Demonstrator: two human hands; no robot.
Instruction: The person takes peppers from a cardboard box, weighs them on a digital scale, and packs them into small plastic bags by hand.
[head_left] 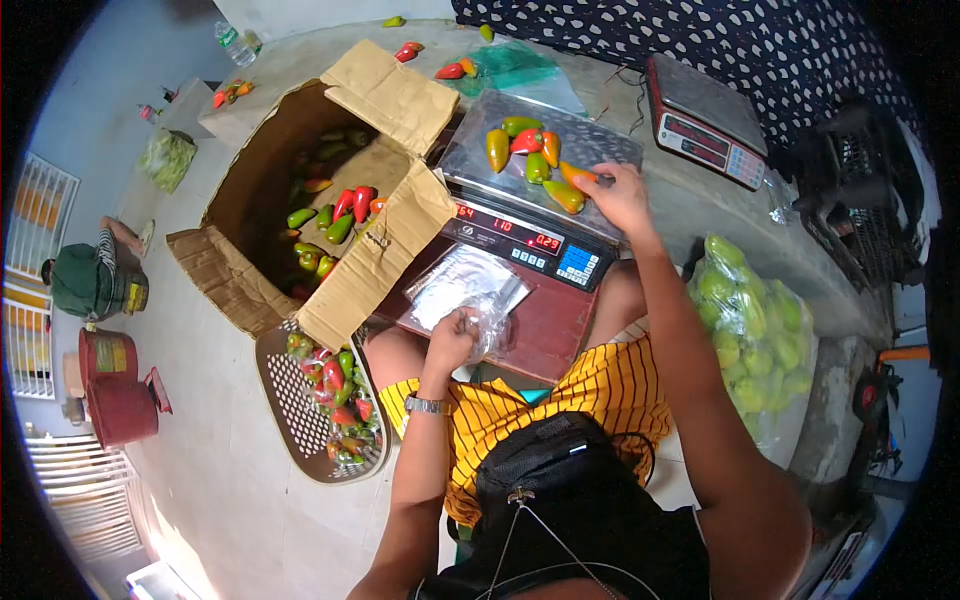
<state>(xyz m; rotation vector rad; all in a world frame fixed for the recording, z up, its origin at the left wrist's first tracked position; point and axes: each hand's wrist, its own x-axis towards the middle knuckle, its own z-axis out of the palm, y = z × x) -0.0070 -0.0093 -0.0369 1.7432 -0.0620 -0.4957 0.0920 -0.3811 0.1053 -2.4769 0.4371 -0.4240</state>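
Note:
My right hand (622, 198) is at the right side of the scale's metal pan (470, 150), its fingers closed on an orange pepper (577, 175). Green, red and orange peppers (527, 142) lie on the pan beside it. Red digits glow on the scale's display (510, 228). Over the red board, my left hand (455, 338) pinches a clear plastic bag (488, 325) next to a stack of flat clear bags (465, 282). An open cardboard box (390, 85) with more peppers inside stands left of the scale.
A basket (290, 425) of bagged peppers sits below the box. Another scale (705, 120) stands at upper right, above a bag of green produce (750, 335). At far left is a person in green (85, 280), near red containers (120, 385). Loose peppers (455, 70) lie beyond the box.

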